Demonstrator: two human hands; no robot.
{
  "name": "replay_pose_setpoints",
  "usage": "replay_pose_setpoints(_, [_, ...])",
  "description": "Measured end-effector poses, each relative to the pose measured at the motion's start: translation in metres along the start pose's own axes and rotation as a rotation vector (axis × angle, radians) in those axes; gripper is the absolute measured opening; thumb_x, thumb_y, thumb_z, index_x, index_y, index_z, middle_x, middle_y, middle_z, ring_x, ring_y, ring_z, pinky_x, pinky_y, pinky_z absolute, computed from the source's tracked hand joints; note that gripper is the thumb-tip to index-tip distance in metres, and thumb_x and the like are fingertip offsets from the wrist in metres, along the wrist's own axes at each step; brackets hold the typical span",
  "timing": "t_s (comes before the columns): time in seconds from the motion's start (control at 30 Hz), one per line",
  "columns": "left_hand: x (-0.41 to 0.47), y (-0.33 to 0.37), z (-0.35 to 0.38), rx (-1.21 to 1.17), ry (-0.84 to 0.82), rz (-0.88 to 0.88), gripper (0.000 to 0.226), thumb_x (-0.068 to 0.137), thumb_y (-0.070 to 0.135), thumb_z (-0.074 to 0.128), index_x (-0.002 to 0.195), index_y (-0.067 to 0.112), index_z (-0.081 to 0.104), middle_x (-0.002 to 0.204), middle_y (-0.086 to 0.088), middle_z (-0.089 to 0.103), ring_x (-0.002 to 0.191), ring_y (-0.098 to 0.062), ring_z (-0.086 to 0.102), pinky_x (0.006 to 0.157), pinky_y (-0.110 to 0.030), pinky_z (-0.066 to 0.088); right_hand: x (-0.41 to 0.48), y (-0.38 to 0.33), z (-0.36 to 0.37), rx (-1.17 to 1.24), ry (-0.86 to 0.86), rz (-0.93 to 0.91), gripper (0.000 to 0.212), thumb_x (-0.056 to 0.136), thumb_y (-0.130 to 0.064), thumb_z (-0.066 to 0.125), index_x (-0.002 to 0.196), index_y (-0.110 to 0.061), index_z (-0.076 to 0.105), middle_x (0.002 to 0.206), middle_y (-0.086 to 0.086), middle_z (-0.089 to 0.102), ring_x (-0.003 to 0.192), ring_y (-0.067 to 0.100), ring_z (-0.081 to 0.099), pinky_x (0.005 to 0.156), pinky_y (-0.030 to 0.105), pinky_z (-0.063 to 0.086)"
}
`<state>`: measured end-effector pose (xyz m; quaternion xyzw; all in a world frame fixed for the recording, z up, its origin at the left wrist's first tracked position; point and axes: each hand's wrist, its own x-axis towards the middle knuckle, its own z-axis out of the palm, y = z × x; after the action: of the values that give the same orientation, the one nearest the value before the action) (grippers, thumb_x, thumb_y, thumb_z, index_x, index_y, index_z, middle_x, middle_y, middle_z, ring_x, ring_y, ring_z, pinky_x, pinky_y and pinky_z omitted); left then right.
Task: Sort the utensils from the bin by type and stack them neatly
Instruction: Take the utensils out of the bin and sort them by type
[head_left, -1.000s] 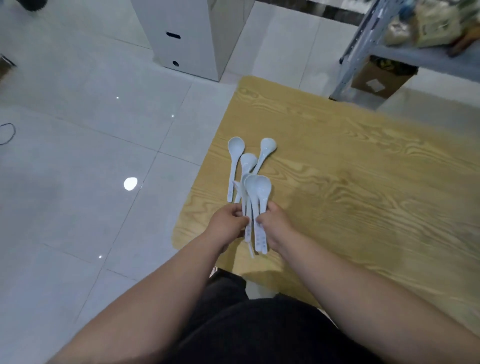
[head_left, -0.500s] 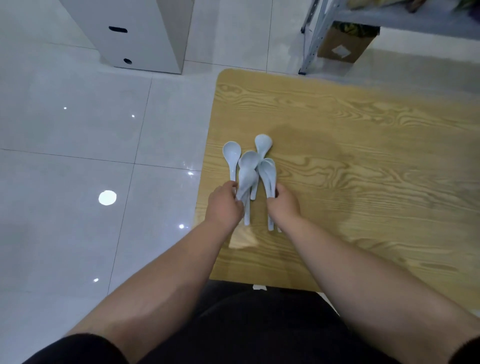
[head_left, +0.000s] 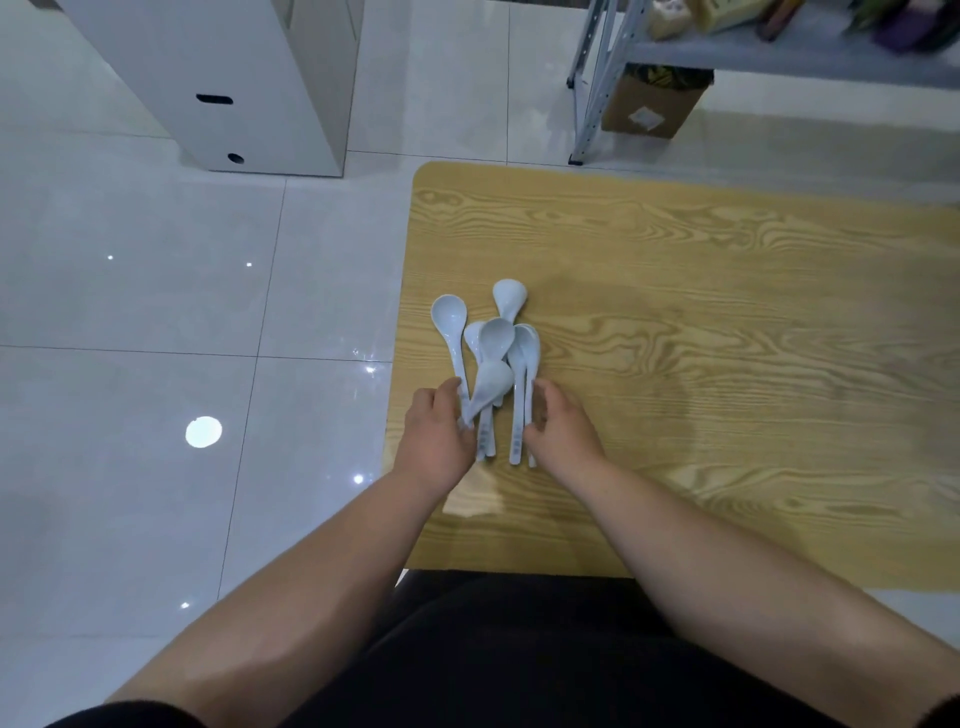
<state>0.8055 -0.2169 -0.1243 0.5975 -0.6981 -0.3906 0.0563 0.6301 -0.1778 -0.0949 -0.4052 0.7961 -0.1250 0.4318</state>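
Observation:
Several pale blue soup spoons lie bunched on the left part of the wooden table, bowls away from me, handles toward me. My left hand pinches the handle of one spoon, which is tilted across the pile with its bowl lifted. My right hand rests beside the handles of the stacked spoons on the right side of the pile, its fingers curled against them. One spoon lies apart at the left, another points away at the top.
The table's left edge runs close to the spoons, with tiled floor beyond it. A white cabinet stands at the back left. A metal shelf with a cardboard box under it stands behind the table.
My left hand has lifted one spoon so that it tilts over the pile. My right hand has loosened beside the stacked handles. The head view has shifted slightly.

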Motion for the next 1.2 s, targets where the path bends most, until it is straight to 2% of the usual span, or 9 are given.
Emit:
replay_pose_setpoints(0.17, [-0.009, 0.005, 0.004, 0.087, -0.188, -0.001, 0.066, 0.089, 0.021, 0.061, 0.149, 0.016, 0.036, 0.139, -0.011, 0.041, 0.123, -0.029, 0.048, 0.100, -0.035, 0.043, -0.007, -0.002, -0.008, -0.120, -0.111, -0.074, 0.072, 0.093, -0.021, 0.059, 0.157, -0.027, 0.028, 0.156, 0.003, 0.036, 0.137, 0.024, 0.043, 0.088, 0.025, 0.043])
replay_pose_setpoints(0.27, [-0.013, 0.013, 0.003, 0.096, -0.183, 0.009, 0.064, 0.090, 0.023, 0.059, 0.149, 0.016, 0.036, 0.138, -0.012, 0.042, 0.124, -0.030, 0.049, 0.101, -0.037, 0.043, -0.015, -0.002, -0.014, -0.166, -0.153, -0.110, 0.066, 0.092, -0.025, 0.059, 0.154, -0.025, 0.034, 0.152, 0.008, 0.041, 0.138, 0.027, 0.042, 0.102, 0.032, 0.040])
replay_pose_setpoints(0.37, [-0.022, 0.020, 0.004, 0.142, -0.194, 0.039, 0.068, 0.088, 0.023, 0.060, 0.150, 0.013, 0.032, 0.129, -0.014, 0.048, 0.117, -0.033, 0.051, 0.095, -0.037, 0.044, -0.030, 0.015, -0.021, -0.257, -0.184, -0.098, 0.068, 0.093, -0.029, 0.059, 0.156, -0.022, 0.032, 0.157, 0.010, 0.034, 0.143, 0.029, 0.035, 0.115, 0.036, 0.033])
replay_pose_setpoints(0.5, [-0.043, 0.022, 0.013, 0.320, -0.105, 0.213, 0.077, 0.080, 0.018, 0.064, 0.149, 0.000, 0.035, 0.133, -0.022, 0.052, 0.119, -0.040, 0.051, 0.101, -0.045, 0.046, -0.063, 0.054, -0.038, -0.314, -0.194, -0.138, 0.067, 0.095, -0.030, 0.055, 0.157, -0.023, 0.030, 0.159, 0.006, 0.032, 0.145, 0.027, 0.031, 0.117, 0.036, 0.031])
replay_pose_setpoints(0.57, [-0.058, 0.029, 0.022, 0.439, -0.081, 0.281, 0.079, 0.075, 0.023, 0.059, 0.148, 0.001, 0.039, 0.136, -0.024, 0.052, 0.120, -0.044, 0.051, 0.101, -0.051, 0.047, -0.083, 0.078, -0.054, -0.358, -0.189, -0.177, 0.063, 0.097, -0.029, 0.052, 0.156, -0.021, 0.032, 0.157, 0.007, 0.035, 0.143, 0.027, 0.033, 0.115, 0.036, 0.032])
replay_pose_setpoints(0.7, [-0.108, 0.090, 0.055, 0.589, -0.291, 0.315, 0.078, 0.089, 0.031, 0.058, 0.158, 0.023, 0.024, 0.154, -0.010, 0.039, 0.138, -0.033, 0.040, 0.110, -0.043, 0.039, -0.125, 0.137, -0.094, -0.419, -0.177, -0.200, 0.048, 0.100, -0.029, 0.047, 0.147, -0.017, 0.046, 0.145, 0.010, 0.050, 0.129, 0.028, 0.049, 0.099, 0.037, 0.044])
replay_pose_setpoints(0.87, [-0.175, 0.182, 0.126, 0.669, -0.396, 0.438, 0.057, 0.094, 0.033, 0.049, 0.150, 0.032, 0.038, 0.131, -0.001, 0.057, 0.119, -0.026, 0.054, 0.094, -0.036, 0.048, -0.192, 0.224, -0.146, -0.482, -0.143, -0.225, 0.040, 0.099, -0.033, 0.046, 0.137, -0.021, 0.053, 0.129, 0.005, 0.060, 0.112, 0.026, 0.058, 0.084, 0.035, 0.049])
replay_pose_setpoints(1.0, [-0.221, 0.252, 0.185, 0.763, -0.423, 0.587, 0.049, 0.095, 0.036, 0.047, 0.144, 0.030, 0.045, 0.125, 0.000, 0.058, 0.115, -0.025, 0.054, 0.089, -0.038, 0.049, -0.251, 0.301, -0.189, -0.458, -0.064, -0.201, 0.036, 0.098, -0.036, 0.046, 0.130, -0.021, 0.055, 0.125, 0.002, 0.060, 0.111, 0.024, 0.057, 0.087, 0.041, 0.052])
replay_pose_setpoints(1.2, [-0.260, 0.332, 0.249, 0.802, -0.506, 0.741, 0.053, 0.097, 0.039, 0.046, 0.149, 0.032, 0.037, 0.143, 0.005, 0.047, 0.130, -0.020, 0.045, 0.104, -0.034, 0.042, -0.317, 0.393, -0.238, -0.380, -0.001, -0.095, 0.047, 0.101, -0.037, 0.044, 0.146, -0.025, 0.045, 0.140, 0.000, 0.053, 0.126, 0.021, 0.050, 0.093, 0.037, 0.048])
